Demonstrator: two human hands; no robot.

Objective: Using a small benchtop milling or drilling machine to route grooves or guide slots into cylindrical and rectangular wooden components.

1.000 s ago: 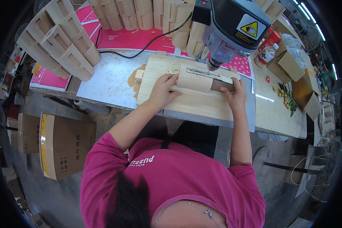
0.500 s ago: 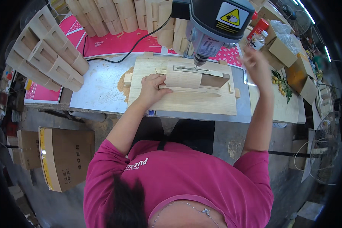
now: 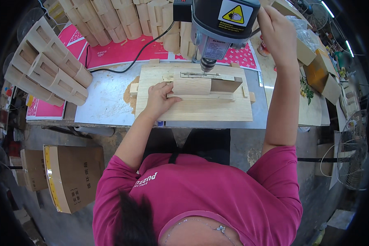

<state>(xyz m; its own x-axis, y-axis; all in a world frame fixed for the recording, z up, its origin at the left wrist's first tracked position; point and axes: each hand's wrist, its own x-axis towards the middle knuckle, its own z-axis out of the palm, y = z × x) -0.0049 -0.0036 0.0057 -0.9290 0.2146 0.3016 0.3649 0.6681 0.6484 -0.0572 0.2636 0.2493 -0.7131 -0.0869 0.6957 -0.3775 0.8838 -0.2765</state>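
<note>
A drill press (image 3: 223, 30) with a dark head stands over a pale wooden jig board (image 3: 192, 112). Its chuck (image 3: 208, 64) points down at a slotted metal strip on top of a curved wooden piece (image 3: 191, 86), which lies in the jig. My left hand (image 3: 159, 99) grips the left end of that piece, thumb in front and fingers behind. At the machine's right side, my right hand (image 3: 278, 35) is raised and closed round the drill press lever (image 3: 255, 31); the hand hides most of the lever's grip. A flat brownish block (image 3: 226, 85) adjoins the wooden piece's right end.
Stacked wooden pieces with cut-out windows (image 3: 49, 65) stand at the left, more (image 3: 123, 18) along the back. A black cable (image 3: 143, 53) crosses the table behind the jig. Sawdust (image 3: 131, 96) lies left of the board. Cardboard boxes (image 3: 322, 78) and a fan (image 3: 350, 151) are at the right.
My right hand has moved from beside the bottle up to the drill press lever and closed on it. My left hand keeps its grip on the wooden piece. The view has shifted slightly.
</note>
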